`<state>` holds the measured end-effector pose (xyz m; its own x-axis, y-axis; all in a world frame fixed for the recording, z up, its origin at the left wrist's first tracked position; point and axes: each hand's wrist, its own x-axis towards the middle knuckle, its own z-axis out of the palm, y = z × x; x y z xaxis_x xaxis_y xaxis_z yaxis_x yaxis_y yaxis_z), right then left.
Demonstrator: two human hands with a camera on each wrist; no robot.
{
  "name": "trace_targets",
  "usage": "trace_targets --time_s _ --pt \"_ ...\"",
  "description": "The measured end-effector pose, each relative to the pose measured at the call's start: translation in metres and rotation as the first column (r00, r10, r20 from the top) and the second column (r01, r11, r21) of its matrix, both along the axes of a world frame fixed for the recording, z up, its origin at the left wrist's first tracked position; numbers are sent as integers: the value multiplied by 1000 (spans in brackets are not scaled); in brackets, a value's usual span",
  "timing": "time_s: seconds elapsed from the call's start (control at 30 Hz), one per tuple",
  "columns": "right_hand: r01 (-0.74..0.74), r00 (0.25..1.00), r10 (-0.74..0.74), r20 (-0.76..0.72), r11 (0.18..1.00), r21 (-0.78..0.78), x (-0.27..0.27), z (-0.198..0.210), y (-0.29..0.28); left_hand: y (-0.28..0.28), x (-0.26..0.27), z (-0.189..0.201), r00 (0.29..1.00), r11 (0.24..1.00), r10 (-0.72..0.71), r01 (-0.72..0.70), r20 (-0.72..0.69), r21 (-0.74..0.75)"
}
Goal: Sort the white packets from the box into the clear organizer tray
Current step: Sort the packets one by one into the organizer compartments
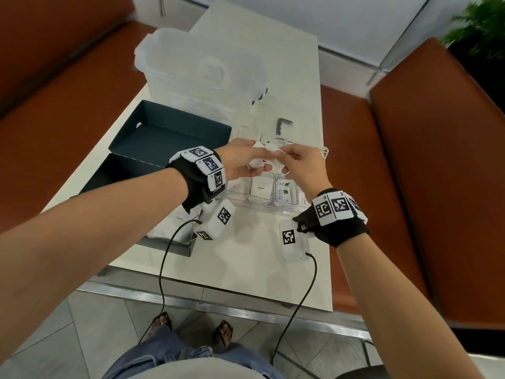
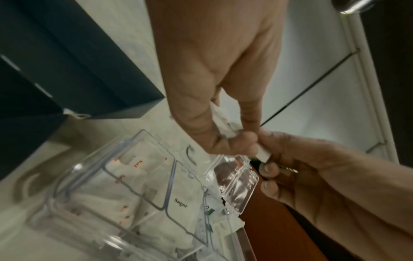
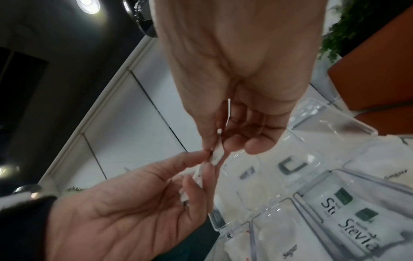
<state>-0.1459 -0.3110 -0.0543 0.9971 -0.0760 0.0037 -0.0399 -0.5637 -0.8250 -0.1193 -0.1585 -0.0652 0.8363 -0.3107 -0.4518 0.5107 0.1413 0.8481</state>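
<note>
Nearest on the pale surface (image 1: 240, 258), at the left, lies a heap of white packets still waiting in the near part of the dark blue cardboard box (image 1: 175, 246). Just beyond, to the right, sits the clear plastic organizer tray (image 1: 262, 207), its near compartments already filled with flat white packets marked Sugar (image 1: 261, 187) and Stevia (image 1: 282, 193); the leftmost one shows red print.

Above the tray's middle the two hands meet. The left hand (image 1: 243, 162) has its fingers curled round a small bunch of white paper packets (image 1: 258, 160), while the right hand (image 1: 302, 166) pinches one packet between thumb and fingertip at the bunch's right edge. The step looks like a hand-over: one packet being drawn off the bunch for sorting. Next it likely needs its label read, then to be lowered flat into the matching compartment directly below, without dislodging the rest.

Farther off stand the empty half of the blue box and a large frosted plastic storage bin (image 1: 202, 69).
</note>
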Motion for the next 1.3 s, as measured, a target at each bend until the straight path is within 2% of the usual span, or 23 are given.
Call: trace_targets --time_s 0.1,0.17,0.3,0.37,0.5,0.63,0.77,1.0,1.1,1.2,1.3 --pt "143 989 -135 -57 970 195 4 1 -3 6 0 6 987 981 47 -74 -153 -177" --pt "182 982 -156 -104 929 323 4 3 -3 12 1 7 981 969 67 -107 -180 -223" --pt "186 981 -140 -135 878 441 3 9 2 18 3 9 995 989 49 -60 -85 -134" --pt "196 979 -135 -155 841 504 3 11 7 22 2 8 999 990 32 -38 -42 -137" --pt "201 978 -118 -175 774 601 3 10 13 27 3 2 994 988 98 -91 52 -128" --pt "188 980 -102 -174 764 617 3 8 15 28 4 1 986 988 136 -128 96 -92" --pt "170 979 -79 -187 824 540 4 10 12 24 7 6 989 989 134 -130 55 -70" --pt "185 968 -68 -240 842 506 5 3 10 19 6 -2 998 991 36 -29 48 -127" --pt "173 960 -36 -278 858 484 5 0 8 16 5 -6 997 997 17 -12 69 -75" --pt "114 951 17 -308 908 403 7 2 2 15 5 -7 995 1000 0 0 96 3" --pt "92 966 0 -257 935 343 10 8 -10 10 4 -5 990 995 -35 21 140 97"
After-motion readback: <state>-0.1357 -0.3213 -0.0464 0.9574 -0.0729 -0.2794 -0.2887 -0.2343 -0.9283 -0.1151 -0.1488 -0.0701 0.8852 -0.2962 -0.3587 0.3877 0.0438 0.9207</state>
